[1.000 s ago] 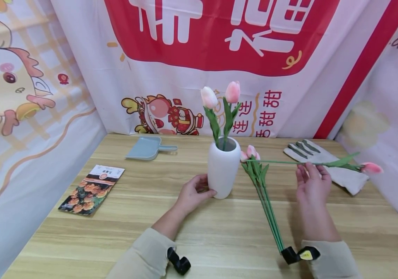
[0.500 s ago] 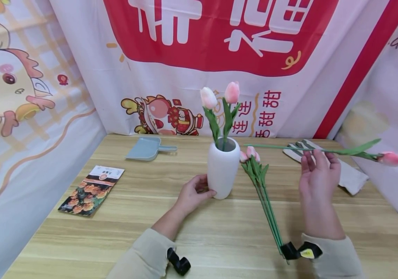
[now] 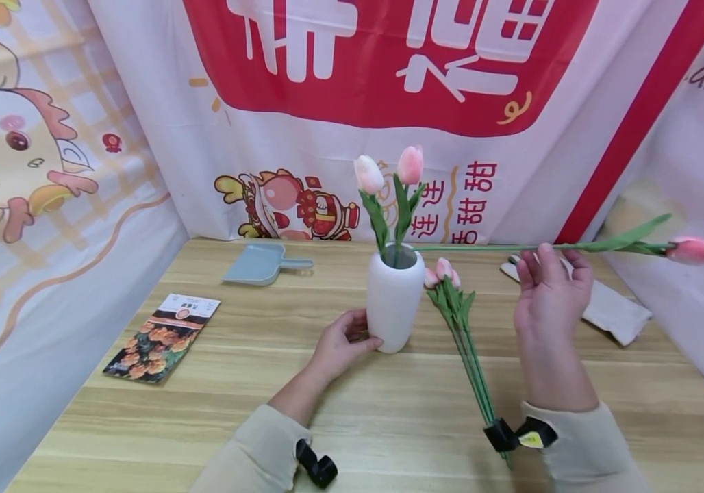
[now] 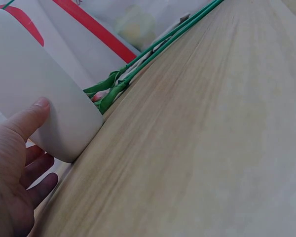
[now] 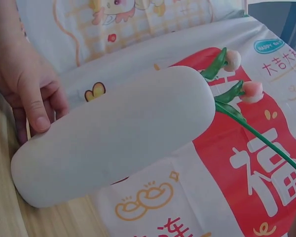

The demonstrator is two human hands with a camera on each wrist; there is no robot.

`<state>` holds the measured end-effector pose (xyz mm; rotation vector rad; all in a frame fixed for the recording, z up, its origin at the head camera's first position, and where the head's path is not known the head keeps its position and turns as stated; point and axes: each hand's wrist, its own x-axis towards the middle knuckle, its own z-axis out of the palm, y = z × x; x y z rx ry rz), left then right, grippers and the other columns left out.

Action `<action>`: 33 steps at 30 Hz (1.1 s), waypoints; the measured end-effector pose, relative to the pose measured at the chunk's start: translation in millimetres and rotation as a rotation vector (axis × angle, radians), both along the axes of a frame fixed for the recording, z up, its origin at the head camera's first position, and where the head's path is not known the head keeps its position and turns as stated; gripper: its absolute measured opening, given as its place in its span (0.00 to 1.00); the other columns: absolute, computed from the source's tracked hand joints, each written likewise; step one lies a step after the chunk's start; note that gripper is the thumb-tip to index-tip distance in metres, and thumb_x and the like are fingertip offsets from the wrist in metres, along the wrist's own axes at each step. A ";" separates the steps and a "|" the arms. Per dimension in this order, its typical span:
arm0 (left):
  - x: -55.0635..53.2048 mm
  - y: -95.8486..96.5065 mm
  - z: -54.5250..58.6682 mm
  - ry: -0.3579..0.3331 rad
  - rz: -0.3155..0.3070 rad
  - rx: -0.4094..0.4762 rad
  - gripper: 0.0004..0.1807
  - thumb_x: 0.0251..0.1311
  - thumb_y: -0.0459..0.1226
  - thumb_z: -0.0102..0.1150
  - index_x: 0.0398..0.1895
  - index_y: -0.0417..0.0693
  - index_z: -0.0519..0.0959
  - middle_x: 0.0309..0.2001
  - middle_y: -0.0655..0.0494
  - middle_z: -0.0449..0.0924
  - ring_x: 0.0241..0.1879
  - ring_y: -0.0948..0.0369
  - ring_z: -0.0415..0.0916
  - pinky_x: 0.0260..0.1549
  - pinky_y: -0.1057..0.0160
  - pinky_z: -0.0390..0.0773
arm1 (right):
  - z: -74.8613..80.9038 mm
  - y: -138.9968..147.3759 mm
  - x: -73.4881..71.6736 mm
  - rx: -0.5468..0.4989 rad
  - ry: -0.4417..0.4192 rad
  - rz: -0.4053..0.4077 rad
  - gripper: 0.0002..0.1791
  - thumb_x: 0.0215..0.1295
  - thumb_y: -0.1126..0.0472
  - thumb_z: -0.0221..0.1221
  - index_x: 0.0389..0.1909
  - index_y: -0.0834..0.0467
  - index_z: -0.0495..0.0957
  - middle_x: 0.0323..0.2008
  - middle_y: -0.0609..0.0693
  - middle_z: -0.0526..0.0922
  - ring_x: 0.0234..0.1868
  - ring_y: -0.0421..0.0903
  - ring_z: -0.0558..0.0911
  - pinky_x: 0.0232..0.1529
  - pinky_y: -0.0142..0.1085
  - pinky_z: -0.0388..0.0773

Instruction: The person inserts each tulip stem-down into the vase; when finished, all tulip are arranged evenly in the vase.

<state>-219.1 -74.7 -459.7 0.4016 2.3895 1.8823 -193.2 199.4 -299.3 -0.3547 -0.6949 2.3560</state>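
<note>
A white vase (image 3: 394, 305) stands upright on the table, with a white tulip (image 3: 369, 174) and a pink tulip (image 3: 410, 164) in it. My left hand (image 3: 341, 346) holds the vase low down, thumb on its near side in the left wrist view. Out to the right, my right hand (image 3: 552, 301) pinches a third tulip (image 3: 693, 250) by its green stem. That tulip lies nearly level, pink blossom to the right, and its stem end overlaps the vase's rim in the head view. In the right wrist view the stem (image 5: 269, 143) runs to the vase mouth.
Several pink tulips (image 3: 468, 339) lie on the table between vase and right arm, their stem ends under the wrist strap. A glove (image 3: 613, 311) lies behind the right hand. At left are a light-blue dustpan (image 3: 257, 263) and a flower seed packet (image 3: 164, 337).
The right hand has raised the tulip, going right and then back left, so its stem end has come to the vase's rim. The left hand and vase stay put.
</note>
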 end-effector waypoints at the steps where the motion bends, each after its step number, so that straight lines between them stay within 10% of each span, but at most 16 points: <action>1: 0.0 -0.1 -0.2 -0.002 0.000 0.000 0.30 0.53 0.40 0.73 0.60 0.47 0.75 0.56 0.48 0.81 0.55 0.52 0.79 0.58 0.54 0.79 | 0.7 -1.6 -0.1 0.009 -0.001 -0.002 0.23 0.54 0.71 0.69 0.46 0.55 0.68 0.33 0.54 0.76 0.26 0.46 0.83 0.27 0.31 0.85; 33: 1.2 0.7 1.2 0.009 -0.002 0.017 0.30 0.54 0.40 0.72 0.60 0.44 0.74 0.56 0.45 0.80 0.55 0.49 0.79 0.58 0.50 0.78 | 2.6 -57.8 -9.6 0.522 0.093 -0.037 0.15 0.61 0.72 0.63 0.42 0.54 0.71 0.32 0.49 0.79 0.29 0.42 0.86 0.30 0.31 0.85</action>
